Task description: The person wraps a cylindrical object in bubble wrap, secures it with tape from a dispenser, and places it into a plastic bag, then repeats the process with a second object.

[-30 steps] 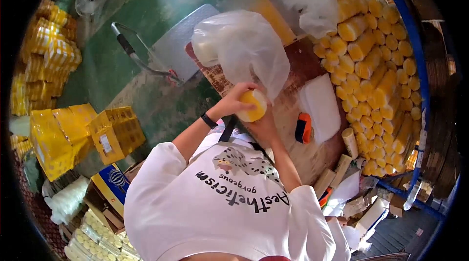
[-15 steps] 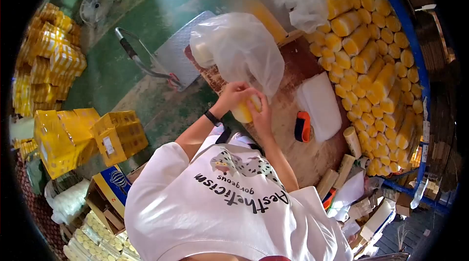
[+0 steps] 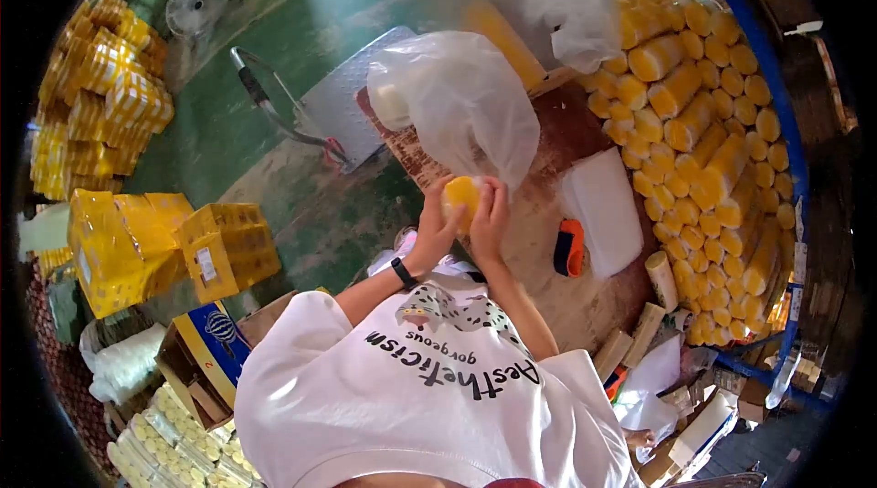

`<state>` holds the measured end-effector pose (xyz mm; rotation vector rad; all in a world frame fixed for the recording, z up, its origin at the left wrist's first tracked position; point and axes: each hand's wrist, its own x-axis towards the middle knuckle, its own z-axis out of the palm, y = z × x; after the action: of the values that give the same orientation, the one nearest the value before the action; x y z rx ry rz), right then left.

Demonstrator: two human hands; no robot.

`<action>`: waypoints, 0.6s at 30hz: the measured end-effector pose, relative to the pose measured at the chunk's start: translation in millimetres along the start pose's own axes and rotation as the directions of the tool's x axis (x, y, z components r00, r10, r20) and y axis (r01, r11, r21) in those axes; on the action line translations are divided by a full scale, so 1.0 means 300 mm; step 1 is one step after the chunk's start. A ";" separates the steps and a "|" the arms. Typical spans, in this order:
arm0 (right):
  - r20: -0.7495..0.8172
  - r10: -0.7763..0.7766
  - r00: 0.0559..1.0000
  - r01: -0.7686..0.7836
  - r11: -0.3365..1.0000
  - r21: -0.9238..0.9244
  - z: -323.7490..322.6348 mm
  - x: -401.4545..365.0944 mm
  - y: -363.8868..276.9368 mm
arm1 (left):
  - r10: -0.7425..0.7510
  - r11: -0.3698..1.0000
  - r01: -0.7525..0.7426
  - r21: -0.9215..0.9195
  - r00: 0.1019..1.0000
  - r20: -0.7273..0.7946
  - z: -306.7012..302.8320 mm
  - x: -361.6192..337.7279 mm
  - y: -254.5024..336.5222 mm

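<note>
Between my two hands is a short yellow roll with a white edge [image 3: 462, 195], its yellow round face turned upward. My left hand [image 3: 436, 225] wraps its left side, with a dark band on the wrist. From the other side my right hand [image 3: 488, 216] grips the roll with bent fingers. Just beyond my hands, a big translucent plastic bag [image 3: 466, 104] stands on the worn reddish-brown tabletop [image 3: 539, 305], a pale thing showing through its left part. To the right lie an orange-and-black strap-like item [image 3: 568, 249] and a stack of clear plastic sheets or bags [image 3: 603, 214].
A large pile of yellow-and-white rolls [image 3: 703, 159] fills a blue metal rack [image 3: 793, 122] on the right. A cart with a curved handle [image 3: 265, 104] stands beyond the table at left. Yellow-taped boxes [image 3: 228, 250] and an open carton [image 3: 206, 351] are at left.
My hands have come slightly nearer my body. The roll has turned so its yellow face points up, and both hands now cup its sides. The whole view has shifted slightly.
</note>
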<state>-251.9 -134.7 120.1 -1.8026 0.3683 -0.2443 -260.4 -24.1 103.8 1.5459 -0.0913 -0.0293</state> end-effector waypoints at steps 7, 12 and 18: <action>0.082 -0.117 0.990 0.135 0.954 -0.268 -0.043 -0.003 -0.005 | 0.124 0.992 -0.127 0.000 0.970 0.209 -0.059 0.061 0.033; 0.036 -0.129 0.991 0.134 0.951 -0.278 -0.035 -0.013 0.004 | -0.030 0.999 0.030 0.009 0.999 -0.033 0.018 0.054 0.063; 0.078 -0.091 0.993 0.090 0.996 0.012 -0.040 -0.014 -0.032 | -0.062 0.997 0.055 -0.049 0.987 -0.150 0.056 0.063 0.033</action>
<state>-258.9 -141.6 132.7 -1.8173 0.2299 -0.2369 -243.3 -42.2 114.9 1.5008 0.0745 0.0391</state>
